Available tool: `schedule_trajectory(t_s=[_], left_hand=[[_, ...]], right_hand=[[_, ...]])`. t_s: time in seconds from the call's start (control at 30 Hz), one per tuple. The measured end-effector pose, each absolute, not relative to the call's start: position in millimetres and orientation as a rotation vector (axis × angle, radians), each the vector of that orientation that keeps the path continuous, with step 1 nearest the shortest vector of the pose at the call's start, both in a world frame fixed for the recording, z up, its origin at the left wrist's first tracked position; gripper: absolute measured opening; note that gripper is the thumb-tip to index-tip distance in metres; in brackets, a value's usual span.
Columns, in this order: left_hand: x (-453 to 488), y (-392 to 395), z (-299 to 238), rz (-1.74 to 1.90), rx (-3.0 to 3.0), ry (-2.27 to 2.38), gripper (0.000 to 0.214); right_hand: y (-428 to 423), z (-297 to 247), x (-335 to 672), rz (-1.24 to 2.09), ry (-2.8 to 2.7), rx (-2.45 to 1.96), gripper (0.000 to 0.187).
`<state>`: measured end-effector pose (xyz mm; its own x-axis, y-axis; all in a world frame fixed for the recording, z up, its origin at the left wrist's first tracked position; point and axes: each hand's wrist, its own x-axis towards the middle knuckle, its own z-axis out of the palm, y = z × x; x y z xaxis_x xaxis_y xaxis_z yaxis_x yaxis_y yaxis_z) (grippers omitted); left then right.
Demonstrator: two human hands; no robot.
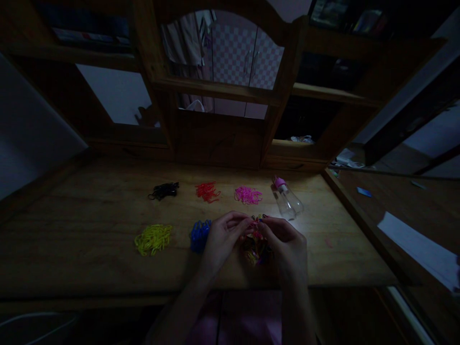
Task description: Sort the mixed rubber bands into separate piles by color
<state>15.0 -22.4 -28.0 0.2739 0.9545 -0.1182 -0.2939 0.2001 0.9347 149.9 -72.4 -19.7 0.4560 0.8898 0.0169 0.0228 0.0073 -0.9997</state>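
My left hand [226, 235] is closed in a pinch over the near side of the table, its fingertips on a small pinkish rubber band [253, 223]. Close against it, my right hand [287, 239] pinches too, with thin dark and coloured bands at its fingertips; the exact grip is hard to see in the dim light. Below both hands lies a mixed pile of coloured rubber bands [256, 251], partly hidden by the fingers. A blue pile of bands [199, 235] sits just left of my left hand, partly covered by it. Farther back is a pink pile [247, 195].
A red pile [207, 191] and a black pile [165, 190] lie toward the back of the wooden table [108, 211]. The yellow pile [154, 238] is at the left. A clear bottle with a pink top [288, 199] lies behind my right hand. Wooden shelving [219, 91] rises along the back.
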Motion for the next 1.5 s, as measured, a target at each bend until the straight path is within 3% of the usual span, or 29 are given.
schedule_trajectory(t_s=[0.17,0.33,0.6,1.07,1.27,1.5], left_hand=[[13.4,-21.3,-32.0,1.076,0.826,0.832,0.026],[13.0,-20.1,-32.6,1.2,0.632,0.761,0.026],[11.4,-17.8,-33.8,1.237,0.552,0.72,0.026],[13.2,-15.4,-38.4,1.207,0.443,0.655,0.025],[12.0,-16.2,-37.4,1.217,0.464,0.637,0.023],[8.6,-3.0,-24.6,1.149,0.382,0.622,0.009]], right_hand=[[-65.8,-7.2,158.8,0.83,-0.883,-1.417,0.022],[-1.4,1.9,183.1,0.771,-1.147,-1.414,0.019],[63.2,-23.5,198.5,0.729,-1.345,-1.559,0.014],[55.7,-14.5,200.5,0.811,-1.296,-1.507,0.03],[21.1,12.6,208.3,0.678,-1.161,-1.391,0.033],[-31.3,-7.1,238.0,0.473,-0.974,-1.435,0.03]])
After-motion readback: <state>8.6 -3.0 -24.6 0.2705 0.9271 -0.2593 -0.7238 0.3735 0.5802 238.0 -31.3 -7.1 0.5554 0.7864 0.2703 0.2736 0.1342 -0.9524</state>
